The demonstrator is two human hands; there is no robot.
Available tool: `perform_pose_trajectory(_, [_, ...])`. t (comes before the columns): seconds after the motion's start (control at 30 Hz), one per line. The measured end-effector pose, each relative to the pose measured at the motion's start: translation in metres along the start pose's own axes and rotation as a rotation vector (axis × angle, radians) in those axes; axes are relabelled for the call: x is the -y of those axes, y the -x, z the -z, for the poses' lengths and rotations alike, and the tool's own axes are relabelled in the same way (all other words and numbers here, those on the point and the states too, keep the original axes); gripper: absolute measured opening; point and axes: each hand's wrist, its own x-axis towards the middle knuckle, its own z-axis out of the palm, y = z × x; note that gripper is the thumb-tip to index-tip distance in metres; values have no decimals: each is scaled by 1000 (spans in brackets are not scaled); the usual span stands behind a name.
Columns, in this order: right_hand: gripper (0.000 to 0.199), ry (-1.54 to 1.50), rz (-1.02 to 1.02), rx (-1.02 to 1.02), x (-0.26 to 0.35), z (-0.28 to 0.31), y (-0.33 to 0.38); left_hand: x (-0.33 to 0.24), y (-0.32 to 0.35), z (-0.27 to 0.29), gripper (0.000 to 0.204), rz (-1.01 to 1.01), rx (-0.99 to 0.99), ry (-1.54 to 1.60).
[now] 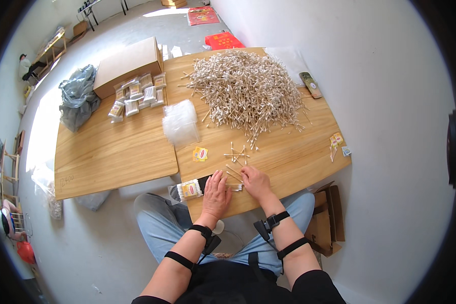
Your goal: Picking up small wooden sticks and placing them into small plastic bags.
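Near the table's front edge, my left hand [217, 196] lies flat with its fingers stretched forward over a small row of cotton swabs [234, 187]. My right hand [257, 182] is beside it, fingers curled in a pinch at the ends of some loose cotton swabs [233, 170]. How many it grips is hidden. Left of my left hand sits a clear packet of cotton swabs [190, 190] with a yellow and red label, next to a black piece [203, 182] partly under the hand. More loose swabs [236, 153] lie crossed just beyond my hands.
A large heap of cotton swabs [248, 91] covers the table's far part. Clear plastic bags [180, 121], yellow cards [200, 154], filled packets [135, 95], a cardboard box [128, 66] and a grey bag [79, 96] lie leftward. A phone-like object [310, 84] is far right, by the wall.
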Motion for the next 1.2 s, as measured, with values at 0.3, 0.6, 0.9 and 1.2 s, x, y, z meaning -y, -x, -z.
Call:
perform_pose_trajectory(0.3, [11, -49, 65, 119, 17, -4, 6, -1, -1, -1, 47, -11, 24, -94])
perform_pose_trajectory(0.6, [22, 177, -171, -135, 6, -10, -22, 1, 0, -1, 27, -19, 44, -23])
perform_pose_trajectory(0.9, [16, 131, -217, -224, -22, -17, -19, -3, -2, 1, 25, -20, 33, 10])
perform_pose_trajectory(1.2, [10, -66, -55, -50, -3, 1, 5, -2, -3, 3, 29, 8, 12, 38])
